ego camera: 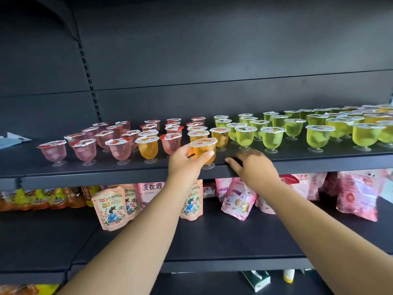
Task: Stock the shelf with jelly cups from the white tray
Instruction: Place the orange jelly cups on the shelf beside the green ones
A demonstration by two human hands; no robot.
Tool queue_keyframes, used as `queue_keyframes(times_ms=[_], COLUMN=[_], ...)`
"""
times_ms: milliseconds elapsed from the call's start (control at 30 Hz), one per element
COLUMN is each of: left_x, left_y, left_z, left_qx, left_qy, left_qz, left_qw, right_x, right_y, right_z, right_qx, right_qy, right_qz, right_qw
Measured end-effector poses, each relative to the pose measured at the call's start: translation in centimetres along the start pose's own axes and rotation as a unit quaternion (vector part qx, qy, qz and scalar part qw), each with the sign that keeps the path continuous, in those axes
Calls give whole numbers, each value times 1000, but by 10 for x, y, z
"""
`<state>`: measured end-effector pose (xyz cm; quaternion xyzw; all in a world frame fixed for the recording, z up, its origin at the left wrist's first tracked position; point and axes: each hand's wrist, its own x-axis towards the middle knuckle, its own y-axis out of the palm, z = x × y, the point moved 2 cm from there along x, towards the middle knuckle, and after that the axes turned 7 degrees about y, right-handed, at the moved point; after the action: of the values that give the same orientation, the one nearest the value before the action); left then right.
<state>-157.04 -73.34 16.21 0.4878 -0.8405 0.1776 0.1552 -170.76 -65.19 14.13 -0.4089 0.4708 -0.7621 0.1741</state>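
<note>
Dark metal shelving fills the view, w/ the upper shelf (106, 167) carrying rows of footed jelly cups sorted by colour: pink cups (53, 151) at left, orange cups (148, 146) in the middle, green cups (316, 137) to the right. An orange jelly cup (205, 150) is pinched by the left hand (187, 158), thumb on the near side and fingers curled round the bowl; its foot is seen at the shelf's front lip, approx. touching the surface, though contact can't be confirmed. The cup is held upright, long axis vertical, lid up. It sits at the front of the orange column, just ahead of another orange cup (220, 136), w/ pink to its left and green to its right. The right hand (253, 165) is laid flat on the shelf edge just beside the cup, fingers extended, holding nothing. The relation that matters: the open slot lies directly under and slightly behind the held cup, so the left hand is judged the nearer one for setting it down. The white tray isn't in view. Pouches (110, 207) are stocked on the lower shelf.
</note>
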Motion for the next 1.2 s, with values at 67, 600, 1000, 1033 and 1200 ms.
queue_keyframes(times_ms=[67,600,1000,1033,1200], left_x=[8,-7,-145,-156,-202], left_y=[18,38,-104,-116,-161], left_z=[-3,16,168,184,257], left_qx=[55,218,271,268,277], left_qy=[28,95,40,18,-90], left_qz=[2,51,69,81,156], left_qw=[998,970,959,960,944], right_x=[-14,-26,-200,-217,-282], right_y=[2,2,131,148,223], right_z=[-15,-29,39,49,89], right_qx=[-18,14,217,213,168], right_qy=[-24,-20,149,162,238], right_qz=[-15,15,79,103,245], right_qw=[999,1000,962,958,925])
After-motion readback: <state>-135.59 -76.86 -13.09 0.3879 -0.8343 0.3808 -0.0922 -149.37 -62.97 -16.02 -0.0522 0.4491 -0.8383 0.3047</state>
